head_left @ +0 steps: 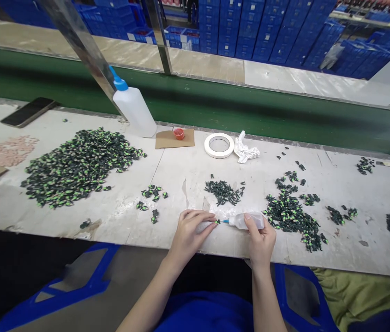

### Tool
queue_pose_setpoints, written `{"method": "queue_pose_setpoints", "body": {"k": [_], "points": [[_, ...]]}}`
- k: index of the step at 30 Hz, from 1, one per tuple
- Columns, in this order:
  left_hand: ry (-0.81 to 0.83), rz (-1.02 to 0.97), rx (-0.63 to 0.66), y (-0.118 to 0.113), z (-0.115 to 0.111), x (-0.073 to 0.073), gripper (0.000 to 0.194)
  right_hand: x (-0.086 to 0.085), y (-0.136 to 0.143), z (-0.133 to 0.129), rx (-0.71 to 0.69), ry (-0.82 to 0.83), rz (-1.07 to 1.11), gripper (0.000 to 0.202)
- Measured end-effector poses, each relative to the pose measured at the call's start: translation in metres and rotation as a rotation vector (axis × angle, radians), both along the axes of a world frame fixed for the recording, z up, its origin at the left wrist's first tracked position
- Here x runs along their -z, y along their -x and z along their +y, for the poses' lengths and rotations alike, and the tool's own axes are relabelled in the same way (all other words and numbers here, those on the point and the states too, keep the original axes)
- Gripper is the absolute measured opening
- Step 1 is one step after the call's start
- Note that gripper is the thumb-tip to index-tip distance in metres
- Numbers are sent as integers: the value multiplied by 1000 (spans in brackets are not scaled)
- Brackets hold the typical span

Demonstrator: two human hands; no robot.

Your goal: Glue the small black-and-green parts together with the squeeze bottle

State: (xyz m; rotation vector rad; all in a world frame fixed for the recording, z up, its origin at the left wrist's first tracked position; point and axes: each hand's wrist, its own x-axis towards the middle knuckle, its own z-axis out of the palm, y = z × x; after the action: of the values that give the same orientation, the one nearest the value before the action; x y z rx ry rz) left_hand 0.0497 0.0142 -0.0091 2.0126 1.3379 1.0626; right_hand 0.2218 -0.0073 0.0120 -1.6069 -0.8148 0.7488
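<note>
My left hand [194, 227] pinches a small black-and-green piece [218, 222] between thumb and fingers, just above the bench near its front edge. In my right hand [262, 237] lies a small clear squeeze bottle [241, 221], held on its side. Its thin blue tip points left and is at the piece; whether they touch I cannot tell. Beyond my hands sits a small pile of dark green stick-like bits [225, 192]. To the right of my right hand spreads a heap of black-and-green pieces [290, 212].
At left are a large heap of similar pieces [80, 166], pink bits [14, 150] and a phone [28, 112]. Along the back stand a big white bottle [135, 110], a red cup [178, 133] on cardboard [163, 140], a tape roll [209, 150] and crumpled tissue [246, 150].
</note>
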Motion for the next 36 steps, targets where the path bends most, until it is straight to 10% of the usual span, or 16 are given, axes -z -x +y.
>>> {"method": "queue_pose_setpoints", "body": {"k": [29, 36], "points": [[172, -47, 27, 5, 3, -6, 10, 13, -6, -4, 125, -224, 234, 36], [139, 75, -150, -13, 20, -21, 9, 16, 2, 5, 84, -177, 173, 52]]}}
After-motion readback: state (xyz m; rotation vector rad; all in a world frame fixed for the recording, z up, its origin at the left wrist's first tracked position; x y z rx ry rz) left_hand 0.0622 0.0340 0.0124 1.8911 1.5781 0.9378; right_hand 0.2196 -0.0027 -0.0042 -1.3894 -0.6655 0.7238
